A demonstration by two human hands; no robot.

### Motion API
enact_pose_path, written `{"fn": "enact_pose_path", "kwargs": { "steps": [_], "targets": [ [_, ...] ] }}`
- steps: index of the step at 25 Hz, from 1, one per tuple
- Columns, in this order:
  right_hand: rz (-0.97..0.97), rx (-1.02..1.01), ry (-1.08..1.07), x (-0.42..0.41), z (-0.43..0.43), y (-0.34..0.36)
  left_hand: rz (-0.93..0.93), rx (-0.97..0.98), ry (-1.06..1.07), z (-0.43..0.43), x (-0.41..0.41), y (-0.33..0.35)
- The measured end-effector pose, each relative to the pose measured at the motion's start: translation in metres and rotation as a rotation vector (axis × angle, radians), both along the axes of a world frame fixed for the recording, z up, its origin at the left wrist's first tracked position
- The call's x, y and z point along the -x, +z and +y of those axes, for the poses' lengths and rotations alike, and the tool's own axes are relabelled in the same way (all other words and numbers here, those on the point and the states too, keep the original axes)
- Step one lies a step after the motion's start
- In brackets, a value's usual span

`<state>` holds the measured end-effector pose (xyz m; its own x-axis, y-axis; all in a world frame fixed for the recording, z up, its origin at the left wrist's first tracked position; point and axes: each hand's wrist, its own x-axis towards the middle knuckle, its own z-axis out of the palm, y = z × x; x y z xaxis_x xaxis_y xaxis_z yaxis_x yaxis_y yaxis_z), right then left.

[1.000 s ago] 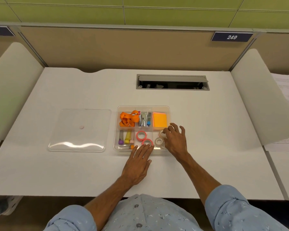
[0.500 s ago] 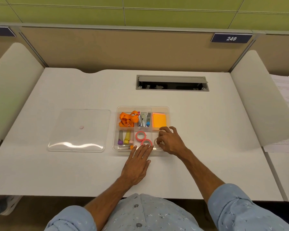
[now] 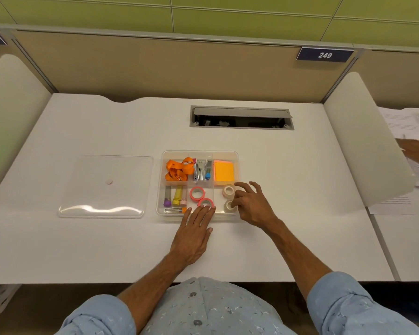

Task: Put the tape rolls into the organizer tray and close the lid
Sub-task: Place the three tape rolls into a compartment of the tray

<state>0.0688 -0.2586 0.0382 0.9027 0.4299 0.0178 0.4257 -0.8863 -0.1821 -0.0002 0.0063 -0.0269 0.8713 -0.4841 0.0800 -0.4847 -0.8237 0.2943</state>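
Observation:
The clear organizer tray point(image 3: 237, 165) sits mid-desk. Two pink tape rolls point(image 3: 197, 193) point(image 3: 206, 203) lie in its front middle compartment. Two pale tape rolls point(image 3: 228, 191) point(image 3: 228, 206) lie in the front right compartment. My left hand point(image 3: 194, 234) rests flat on the desk, fingertips on the tray's front edge by the nearer pink roll. My right hand point(image 3: 252, 205) hovers at the tray's right front corner, fingers spread, fingertips touching the nearer pale roll. The clear lid point(image 3: 104, 187) lies flat to the left of the tray.
The tray also holds an orange lanyard point(image 3: 178, 169), staplers point(image 3: 201, 170), orange sticky notes point(image 3: 224, 171) and markers point(image 3: 176, 197). A cable hatch point(image 3: 241, 117) is open behind it. White dividers flank the desk; papers and another person's hand point(image 3: 416, 151) lie far right.
My right hand opened its fingers and drew back to the right, uncovering both pale rolls in the front right compartment. My left hand stayed put.

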Motion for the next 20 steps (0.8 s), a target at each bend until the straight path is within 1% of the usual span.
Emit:
{"fn": "enact_pose_path", "kwargs": {
  "steps": [3,7,9,14,20],
  "targets": [
    [-0.008,0.018,-0.009,-0.005,0.005,0.003,0.0,-0.003,0.002,-0.001,0.0,0.001],
    [0.058,0.103,0.02,-0.016,0.013,0.0,0.006,-0.015,0.002,0.0,0.0,-0.002],
    [0.061,0.122,0.045,-0.017,0.014,-0.006,0.004,-0.023,0.0,0.0,-0.001,-0.002],
    [0.048,0.03,0.033,-0.018,0.018,-0.009,0.006,-0.048,-0.012,0.002,-0.002,0.0],
    [0.054,0.103,0.118,-0.02,0.023,-0.014,0.002,-0.073,-0.034,0.004,-0.004,0.0]
  ]
}}
